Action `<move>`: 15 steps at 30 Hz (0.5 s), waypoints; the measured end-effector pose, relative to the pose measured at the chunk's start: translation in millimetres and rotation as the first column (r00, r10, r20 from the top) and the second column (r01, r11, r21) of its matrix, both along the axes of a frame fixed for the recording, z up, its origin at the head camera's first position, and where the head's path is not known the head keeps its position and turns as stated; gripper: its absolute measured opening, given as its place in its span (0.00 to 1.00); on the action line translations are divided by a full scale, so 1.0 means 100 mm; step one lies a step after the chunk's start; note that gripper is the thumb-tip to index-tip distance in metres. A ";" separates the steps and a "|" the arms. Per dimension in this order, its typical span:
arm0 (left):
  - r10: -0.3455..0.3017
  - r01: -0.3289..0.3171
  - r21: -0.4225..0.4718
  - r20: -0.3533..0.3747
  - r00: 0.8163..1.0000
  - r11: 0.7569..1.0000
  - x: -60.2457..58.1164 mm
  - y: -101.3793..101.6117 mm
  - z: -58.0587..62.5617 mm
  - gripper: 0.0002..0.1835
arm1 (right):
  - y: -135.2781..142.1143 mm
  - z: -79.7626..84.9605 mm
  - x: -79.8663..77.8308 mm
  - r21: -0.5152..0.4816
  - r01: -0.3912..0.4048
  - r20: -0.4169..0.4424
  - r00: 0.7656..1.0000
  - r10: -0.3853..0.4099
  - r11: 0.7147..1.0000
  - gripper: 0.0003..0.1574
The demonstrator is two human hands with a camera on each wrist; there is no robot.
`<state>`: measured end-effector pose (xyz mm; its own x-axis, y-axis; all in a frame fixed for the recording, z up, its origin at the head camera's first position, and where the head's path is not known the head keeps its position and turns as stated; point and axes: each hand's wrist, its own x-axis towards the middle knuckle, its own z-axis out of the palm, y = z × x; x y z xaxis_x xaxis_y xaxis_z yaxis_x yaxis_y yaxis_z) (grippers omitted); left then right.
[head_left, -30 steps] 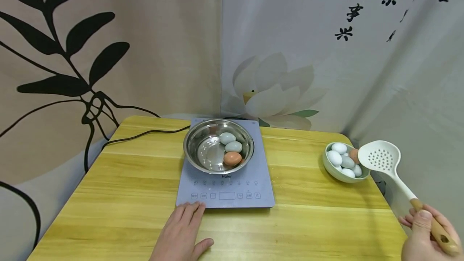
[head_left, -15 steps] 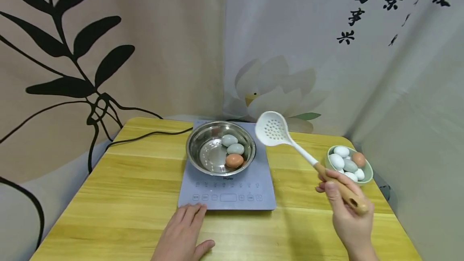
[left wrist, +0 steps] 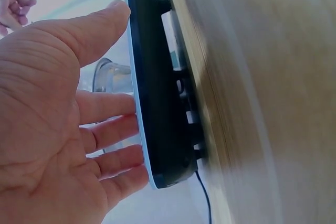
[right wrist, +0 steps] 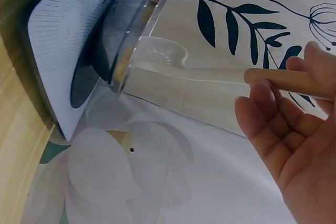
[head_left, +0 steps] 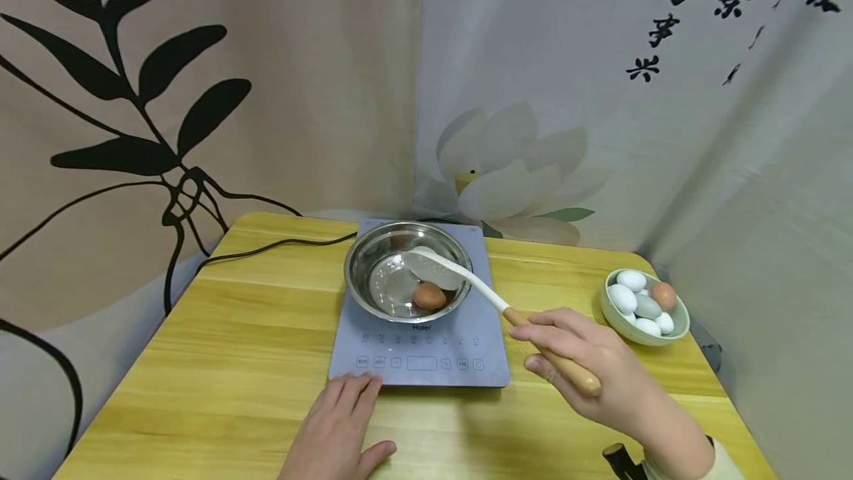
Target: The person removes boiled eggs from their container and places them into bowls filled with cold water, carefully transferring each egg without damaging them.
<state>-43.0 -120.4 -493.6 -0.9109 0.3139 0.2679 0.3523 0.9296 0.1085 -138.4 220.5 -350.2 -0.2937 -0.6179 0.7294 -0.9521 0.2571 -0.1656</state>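
My right hand grips the wooden handle of a white slotted spoon. The spoon's head reaches over the steel bowl and overlaps its inside in the head view. A brown egg shows in the bowl beside the spoon; the spoon hides the pale eggs seen there earlier. The bowl stands on a flat induction cooktop. Straight fingers of my left hand touch the cooktop's front left edge, thumb spread to the side. The left wrist view has those fingertips against the cooktop's dark side.
A green bowl full of white, grey and brown eggs sits at the table's right edge. A black cord runs left from the cooktop across the wooden table. A printed curtain hangs behind.
My right hand has carried the slotted spoon leftward from beside the green bowl and turned its head down into the steel bowl. My left hand has stayed at the cooktop's edge.
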 end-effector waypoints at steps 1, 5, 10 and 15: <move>0.000 0.000 0.001 0.002 1.000 1.000 0.00 0.00 0.00 0.47 | 0.00 0.02 -0.01 0.005 -0.015 0.007 1.000 0.015 1.000 0.20; 0.002 -0.002 0.000 -0.006 1.000 1.000 0.00 0.00 0.00 0.47 | 0.00 0.01 -0.03 -0.006 -0.047 0.046 0.998 0.047 0.999 0.19; -0.004 0.003 -0.013 -0.030 1.000 1.000 0.00 0.00 -0.01 0.47 | -0.04 -0.11 -0.03 -0.080 -0.092 0.093 0.991 0.099 0.993 0.18; -0.004 0.003 -0.024 -0.050 0.999 1.000 0.00 -0.01 -0.02 0.47 | -0.10 -0.23 -0.05 -0.189 -0.144 0.127 0.977 0.169 0.971 0.17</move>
<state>-43.1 -121.2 -495.4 -0.8953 0.3240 0.3057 0.3600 0.9305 0.0681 -143.5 210.7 -373.3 -0.3116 -0.5286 0.7896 -0.9417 0.0609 -0.3309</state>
